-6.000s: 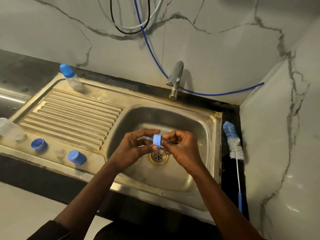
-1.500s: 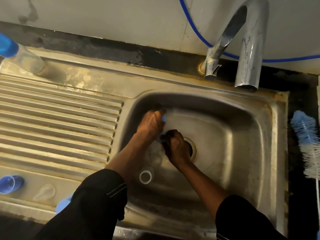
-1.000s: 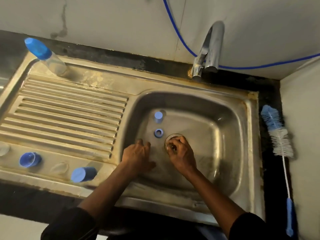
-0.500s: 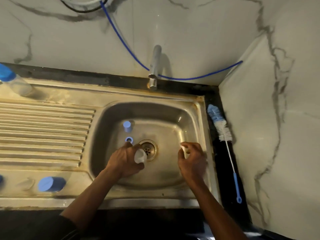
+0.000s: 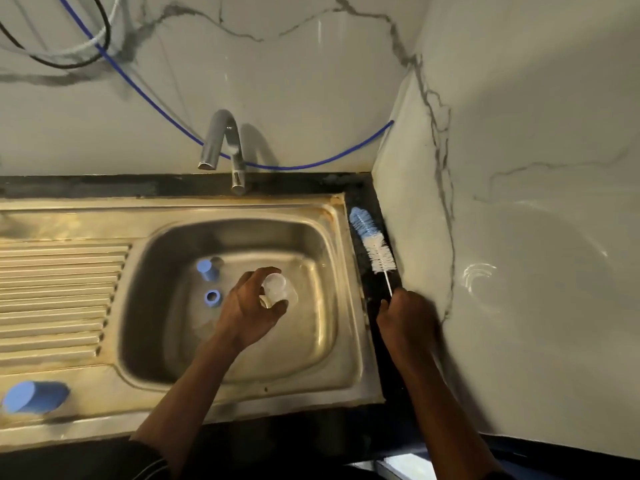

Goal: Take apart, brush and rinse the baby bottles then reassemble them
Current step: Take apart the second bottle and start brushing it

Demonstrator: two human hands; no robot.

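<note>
Marble-veined walls (image 5: pixel 519 168) close the corner behind a stainless steel sink (image 5: pixel 356 341). On the dark ledge to the right of the basin lies the bottle brush (image 5: pixel 372 244), and the right hand (image 5: pixel 405 317) is clenched round its wire handle. The left hand (image 5: pixel 249 306) grasps the clear bottle body (image 5: pixel 277 289) over the basin. A blue cover (image 5: pixel 34 396) lies on the drainboard. A blue cap (image 5: pixel 206 268) and a blue screw ring (image 5: pixel 212 297) sit on the basin floor. This bottle looks fully dismantled; brushing, rinsing and reassembly are left to do.
</note>
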